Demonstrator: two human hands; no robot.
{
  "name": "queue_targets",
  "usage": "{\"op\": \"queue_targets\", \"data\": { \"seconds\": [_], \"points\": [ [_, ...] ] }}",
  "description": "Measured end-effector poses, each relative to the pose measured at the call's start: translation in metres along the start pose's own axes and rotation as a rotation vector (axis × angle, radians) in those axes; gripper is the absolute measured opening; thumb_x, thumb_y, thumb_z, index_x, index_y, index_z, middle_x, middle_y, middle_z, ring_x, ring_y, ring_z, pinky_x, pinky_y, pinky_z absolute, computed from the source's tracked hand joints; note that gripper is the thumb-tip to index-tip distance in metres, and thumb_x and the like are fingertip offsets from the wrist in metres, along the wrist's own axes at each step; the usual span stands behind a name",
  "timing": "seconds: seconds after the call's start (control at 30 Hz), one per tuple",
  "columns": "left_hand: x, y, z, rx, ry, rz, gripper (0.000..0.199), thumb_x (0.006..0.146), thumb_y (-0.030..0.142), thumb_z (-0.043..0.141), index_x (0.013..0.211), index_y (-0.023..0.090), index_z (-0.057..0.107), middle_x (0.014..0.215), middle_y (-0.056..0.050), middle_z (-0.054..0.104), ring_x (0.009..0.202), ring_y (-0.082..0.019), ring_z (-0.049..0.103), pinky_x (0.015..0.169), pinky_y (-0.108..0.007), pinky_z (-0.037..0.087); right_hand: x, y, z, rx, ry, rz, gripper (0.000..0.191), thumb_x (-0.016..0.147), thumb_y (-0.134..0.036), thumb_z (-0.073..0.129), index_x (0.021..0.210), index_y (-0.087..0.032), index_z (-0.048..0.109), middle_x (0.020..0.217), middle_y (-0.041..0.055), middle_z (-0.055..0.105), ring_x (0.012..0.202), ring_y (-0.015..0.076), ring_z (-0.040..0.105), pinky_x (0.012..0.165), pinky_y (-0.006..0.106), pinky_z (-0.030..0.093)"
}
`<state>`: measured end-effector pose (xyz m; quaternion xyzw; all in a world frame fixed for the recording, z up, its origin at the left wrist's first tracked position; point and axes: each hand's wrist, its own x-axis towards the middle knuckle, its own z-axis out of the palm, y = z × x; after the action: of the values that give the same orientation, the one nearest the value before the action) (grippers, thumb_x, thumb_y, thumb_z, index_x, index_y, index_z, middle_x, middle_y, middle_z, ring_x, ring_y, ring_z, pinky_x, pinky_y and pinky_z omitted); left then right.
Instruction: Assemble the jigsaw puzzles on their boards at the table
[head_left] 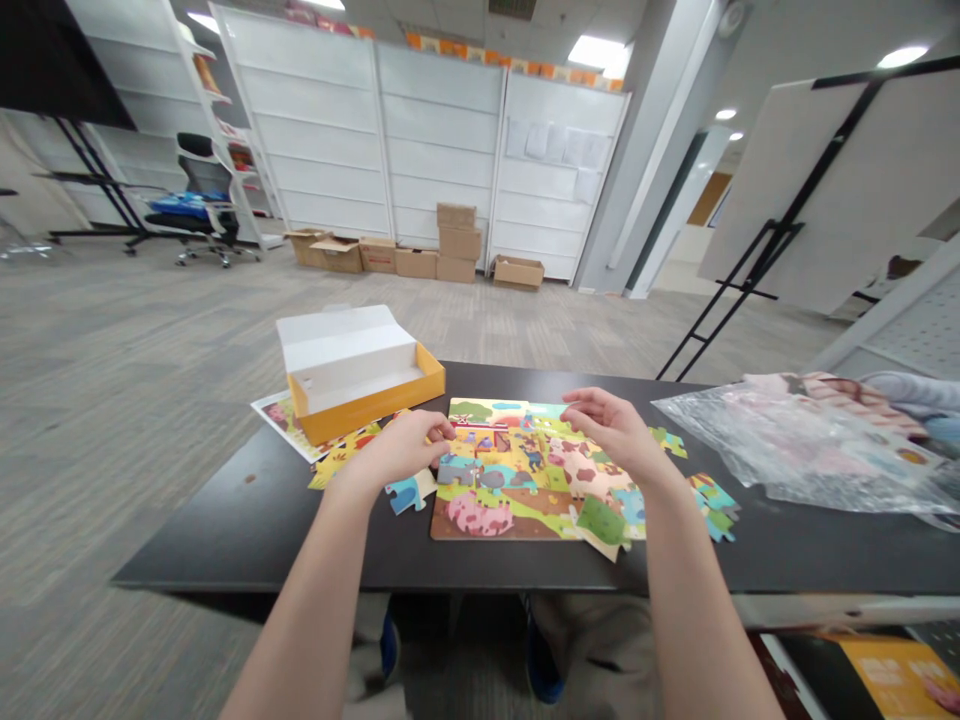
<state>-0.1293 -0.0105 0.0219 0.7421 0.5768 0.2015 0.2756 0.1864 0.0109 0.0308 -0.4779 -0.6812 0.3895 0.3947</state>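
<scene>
White shelving (pixel 442 130) across the back, upper part of frame. Black table (pixel 247 530) fills lower middle to right. White board on black stand (pixel 877 190), upper right, behind table. Office chair (pixel 202 190) upper left; cardboard boxes (pixel 456 245) on floor along shelving.

On table: clear plastic bag (pixel 810 440) with fabric items, right of frame, takes up that end. Farm-picture jigsaw puzzle (pixel 525 480), center of frame, largely assembled, lying flat between the forearms. Yellow open box (pixel 367 400), white inside, flap up, left of center; stands partly on printed sheet (pixel 281 415) and crowds the space beyond left hand.

Left hand (pixel 409 445) at puzzle's left edge, fingers loosely bent, thumb apart, no grip seen; can't tell if touching. Right hand (pixel 611 425) over puzzle's upper right, released, fingers spread a bit, covers part of it.

Loose pieces: yellow pieces (pixel 345 455) by box, blue piece (pixel 409 493) just left of puzzle, green-backed piece (pixel 602 525) overlapping its lower right edge, colored pieces (pixel 714 505) right of right forearm, small green piece (pixel 667 441) near right hand.
</scene>
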Motion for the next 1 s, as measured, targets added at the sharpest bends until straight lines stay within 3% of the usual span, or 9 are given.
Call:
{"op": "queue_targets", "data": {
  "seconds": [0.1,0.23,0.4,0.57,0.8,1.0],
  "points": [
    [-0.001,-0.005,0.001,0.022,-0.055,-0.037,0.021,0.074,0.033,0.061,0.088,0.019,0.069,0.076,-0.003,0.075,0.071,-0.021,0.071,0.069,-0.029,0.053,-0.001,0.001,-0.002,-0.003,-0.003,0.011,0.038,0.081,-0.047,0.073,0.106,-0.019,0.065,0.089,0.0067,0.074,0.079,0.0201,0.068,0.070,0.034,0.055],
    [0.000,-0.006,0.003,0.058,-0.026,-0.040,0.025,0.070,0.032,0.065,0.090,0.018,0.071,0.083,-0.006,0.076,0.076,-0.023,0.071,0.071,-0.030,0.053,0.000,0.005,0.006,0.004,-0.088,0.008,0.033,0.081,-0.045,0.074,0.102,-0.021,0.068,0.091,0.0071,0.073,0.082,0.0208,0.069,0.071,0.035,0.057],
    [0.003,-0.008,0.002,-0.009,-0.022,-0.008,0.026,0.070,0.036,0.069,0.089,0.019,0.072,0.093,-0.008,0.077,0.087,-0.024,0.072,0.078,-0.030,0.054,0.001,0.011,0.013,0.019,-0.179,0.006,0.024,0.079,-0.041,0.078,0.097,-0.026,0.072,0.092,0.0065,0.074,0.082,0.0231,0.068,0.058,0.033,0.058],
    [0.004,-0.011,0.000,-0.053,-0.059,0.003,0.031,0.071,0.041,0.071,0.092,0.018,0.073,0.096,-0.008,0.078,0.090,-0.024,0.072,0.077,-0.029,0.055,-0.002,0.008,0.014,-0.042,-0.218,0.086,0.025,0.083,-0.042,0.073,0.101,-0.024,0.070,0.090,0.0057,0.072,0.074,0.0193,0.066,0.046,0.024,0.048],
    [0.002,-0.012,0.007,-0.193,-0.156,-0.110,0.034,0.067,0.043,0.071,0.091,0.019,0.067,0.086,-0.006,0.077,0.068,-0.023,0.073,0.062,-0.029,0.055,0.001,0.015,0.023,-0.260,-0.400,0.052,0.018,0.082,-0.037,0.071,0.080,-0.020,0.067,0.075,0.0030,0.069,0.070,0.0175,0.064,0.063,0.029,0.050],
    [0.003,-0.012,0.011,-0.098,-0.105,-0.071,0.020,0.066,0.034,0.071,0.080,0.020,0.067,0.080,-0.004,0.076,0.068,-0.021,0.072,0.062,-0.028,0.053,0.001,0.015,0.029,-0.354,-0.419,0.062,0.017,0.084,-0.035,0.068,0.077,-0.021,0.064,0.076,0.0031,0.070,0.070,0.0182,0.063,0.063,0.030,0.047]
  ]
}}
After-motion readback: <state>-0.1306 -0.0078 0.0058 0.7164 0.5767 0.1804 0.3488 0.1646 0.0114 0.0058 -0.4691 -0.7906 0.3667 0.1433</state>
